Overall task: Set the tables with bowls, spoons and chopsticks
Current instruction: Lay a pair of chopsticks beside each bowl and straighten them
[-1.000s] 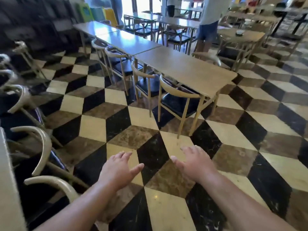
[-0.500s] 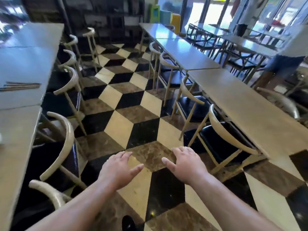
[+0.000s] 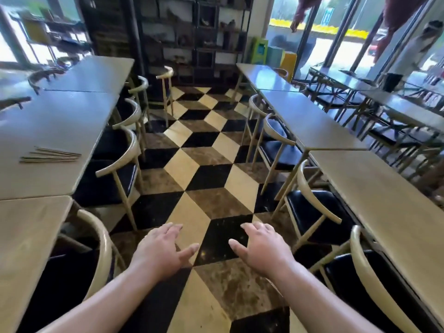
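Both hands are held out palm-down over the aisle floor (image 3: 192,169), a tiled pattern of cream, brown and black diamonds. The left hand (image 3: 161,251) has its fingers (image 3: 171,228) loosely spread and holds nothing; the right hand (image 3: 262,248) is the same, fingers (image 3: 254,225) spread and empty.

A row of three table surfaces runs down the left side of the aisle. On the middle left surface (image 3: 55,126) lies one small bundle of chopsticks (image 3: 51,155), fanned slightly at its far end; the sticks are too thin to count. No bowls or spoons are in view.

On the right a second row of three surfaces faces it, the nearest right surface (image 3: 394,203) bare. Five curved-back chairs with black seats stand along the left row, the closest being the near left chair (image 3: 101,248); four line the right row, including the near right chair (image 3: 367,280).
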A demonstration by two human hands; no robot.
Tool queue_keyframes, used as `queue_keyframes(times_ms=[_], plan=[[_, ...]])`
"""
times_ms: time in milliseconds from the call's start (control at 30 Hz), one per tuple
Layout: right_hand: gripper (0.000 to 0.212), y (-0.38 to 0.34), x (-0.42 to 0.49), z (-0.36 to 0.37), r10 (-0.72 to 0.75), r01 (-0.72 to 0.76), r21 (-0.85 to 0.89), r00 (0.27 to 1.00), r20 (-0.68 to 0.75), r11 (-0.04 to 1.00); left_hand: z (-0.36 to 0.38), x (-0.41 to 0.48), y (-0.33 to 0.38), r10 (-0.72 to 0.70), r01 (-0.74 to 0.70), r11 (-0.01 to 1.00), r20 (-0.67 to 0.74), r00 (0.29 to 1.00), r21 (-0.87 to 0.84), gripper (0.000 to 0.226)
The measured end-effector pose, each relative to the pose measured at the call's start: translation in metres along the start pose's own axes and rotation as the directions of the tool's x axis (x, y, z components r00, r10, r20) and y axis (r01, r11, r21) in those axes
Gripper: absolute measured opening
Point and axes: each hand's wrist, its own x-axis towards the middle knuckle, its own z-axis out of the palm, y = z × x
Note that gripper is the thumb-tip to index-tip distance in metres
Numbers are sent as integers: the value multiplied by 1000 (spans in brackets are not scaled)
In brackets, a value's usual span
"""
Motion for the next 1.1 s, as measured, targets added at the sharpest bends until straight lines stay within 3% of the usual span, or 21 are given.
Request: queue_keyframes(times_ms=[233,467,633,767,1100], plan=[[81,-44,177,-14,-183,179,65,982,56,982,-36,108,-48,-244,247,968,-51,968,53,106],[82,-115,339,-40,-426,422,58,899,102,905,-95,191,-84,-490,491,871,-135,861,-26,98],[83,-194,419,-53,-585,587,-5,807,74,809,-121,224,-113,-606,593,795,-154,780,-125,96],[89,-263,459,-45,-692,701,-29,709,139,713,-128,246,-151,-694,655,715,-140,706,-245,95],[80,-437,567,-11,-751,812,-156,581,312,563,-160,339,-317,-790,709,594,-107,604,-380,100]])
